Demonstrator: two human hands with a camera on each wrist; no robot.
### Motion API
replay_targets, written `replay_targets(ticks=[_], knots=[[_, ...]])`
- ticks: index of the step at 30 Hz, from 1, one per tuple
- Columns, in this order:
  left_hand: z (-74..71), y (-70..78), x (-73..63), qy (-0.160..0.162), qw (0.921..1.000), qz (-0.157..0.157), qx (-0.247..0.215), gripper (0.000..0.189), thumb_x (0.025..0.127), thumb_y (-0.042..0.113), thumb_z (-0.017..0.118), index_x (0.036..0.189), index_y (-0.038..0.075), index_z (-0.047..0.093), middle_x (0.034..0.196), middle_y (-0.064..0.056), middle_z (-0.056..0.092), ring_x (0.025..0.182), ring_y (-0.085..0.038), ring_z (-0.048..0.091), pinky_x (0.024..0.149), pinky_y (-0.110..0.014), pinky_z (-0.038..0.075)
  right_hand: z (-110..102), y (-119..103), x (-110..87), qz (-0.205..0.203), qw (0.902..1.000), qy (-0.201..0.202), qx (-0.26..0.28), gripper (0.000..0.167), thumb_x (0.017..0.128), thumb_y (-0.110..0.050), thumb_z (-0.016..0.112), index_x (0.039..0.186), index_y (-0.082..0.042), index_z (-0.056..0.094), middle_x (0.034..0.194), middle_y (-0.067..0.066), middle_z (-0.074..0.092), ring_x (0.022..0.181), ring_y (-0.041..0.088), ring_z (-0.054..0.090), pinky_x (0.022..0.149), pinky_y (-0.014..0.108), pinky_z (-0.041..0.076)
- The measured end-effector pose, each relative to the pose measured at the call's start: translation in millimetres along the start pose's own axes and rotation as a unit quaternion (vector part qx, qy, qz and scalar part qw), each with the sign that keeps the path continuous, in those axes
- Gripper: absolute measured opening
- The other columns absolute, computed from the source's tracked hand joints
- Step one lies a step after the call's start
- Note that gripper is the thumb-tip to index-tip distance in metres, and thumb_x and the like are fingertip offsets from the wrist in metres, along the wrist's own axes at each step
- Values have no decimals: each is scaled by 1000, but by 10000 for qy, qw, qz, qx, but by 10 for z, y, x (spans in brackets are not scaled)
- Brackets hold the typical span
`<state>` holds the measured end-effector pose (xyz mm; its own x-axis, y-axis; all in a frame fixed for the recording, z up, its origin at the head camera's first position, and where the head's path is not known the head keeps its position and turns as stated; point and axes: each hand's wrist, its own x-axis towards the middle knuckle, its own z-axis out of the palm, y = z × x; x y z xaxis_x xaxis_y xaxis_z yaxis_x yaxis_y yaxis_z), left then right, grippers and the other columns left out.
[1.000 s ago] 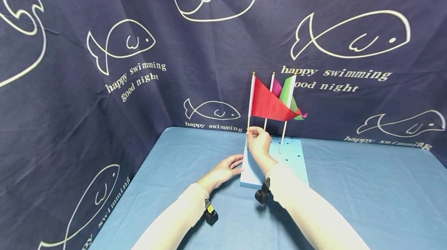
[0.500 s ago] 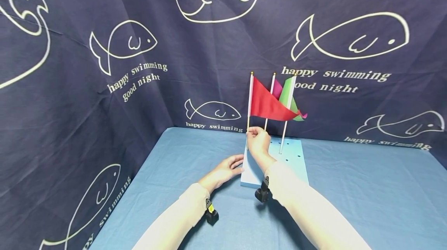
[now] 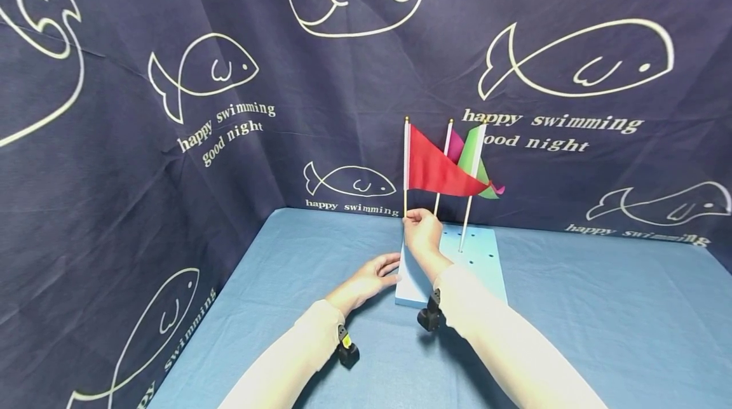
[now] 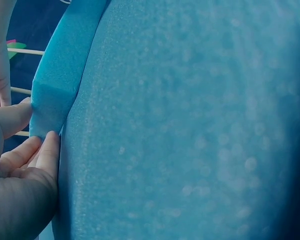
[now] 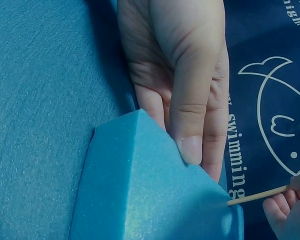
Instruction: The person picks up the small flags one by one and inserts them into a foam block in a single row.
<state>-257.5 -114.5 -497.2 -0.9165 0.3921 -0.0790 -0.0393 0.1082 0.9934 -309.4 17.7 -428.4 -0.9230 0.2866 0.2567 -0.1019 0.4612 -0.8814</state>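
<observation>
My right hand (image 3: pixel 424 231) pinches the thin stick (image 5: pixel 257 196) of a red triangular flag (image 3: pixel 437 167) low down, below the cloth. The stick's foot meets the top of a light blue foam board (image 3: pixel 413 289) near its left edge, and the pole stands upright. At that same edge my left hand (image 3: pixel 366 279) touches the board with fingers extended; in the right wrist view its thumb (image 5: pixel 191 149) lies on the top face and the fingers run along the side. A green flag (image 3: pixel 471 154) and a magenta flag (image 3: pixel 454 147) stand behind, partly covered by the red cloth.
Several small holes dot the board's right part, beside the green flag's pole. Blue cloth (image 3: pixel 600 320) covers the table. A dark curtain (image 3: pixel 366 91) with white fish drawings hangs close behind the board and along the left side.
The red flag's top has tipped a little to the left, bringing its pole more upright. Both hands stay in nearly the same place, and the other flags have not moved.
</observation>
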Motion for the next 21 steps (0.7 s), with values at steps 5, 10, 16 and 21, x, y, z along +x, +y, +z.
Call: replay_targets(ticks=[5,10,16,21], knots=[[25,23,2,-5,10000,4,9,54,94,0,57,145,-5,37,149,-22,42,140,-31,38,113,-36,39,-35,-22,-1,-21,9998,-182,126,20,85,-6,68,104,2,72,95,18,73,88,28,69,80,40,56],[38,18,13,4,10000,-18,8,54,95,0,57,145,-5,37,149,-21,41,140,-31,38,113,-36,38,-67,-31,-15,-93,9993,-359,80,28,85,-8,69,111,3,69,102,18,72,95,29,68,87,40,55],[12,3,15,-35,10000,-31,-19,55,95,0,56,144,-7,35,150,-24,39,141,-34,36,114,-39,37,-132,-56,-86,-322,9957,-852,-178,45,81,-12,75,121,7,63,114,22,69,105,34,65,93,44,53],[-16,18,5,-111,9999,-90,50,55,94,-1,56,144,-9,34,150,-25,38,141,-34,35,113,-40,38,-192,-80,-134,-327,9904,-1274,-414,56,82,-16,76,128,9,57,120,25,65,109,36,63,94,45,52]])
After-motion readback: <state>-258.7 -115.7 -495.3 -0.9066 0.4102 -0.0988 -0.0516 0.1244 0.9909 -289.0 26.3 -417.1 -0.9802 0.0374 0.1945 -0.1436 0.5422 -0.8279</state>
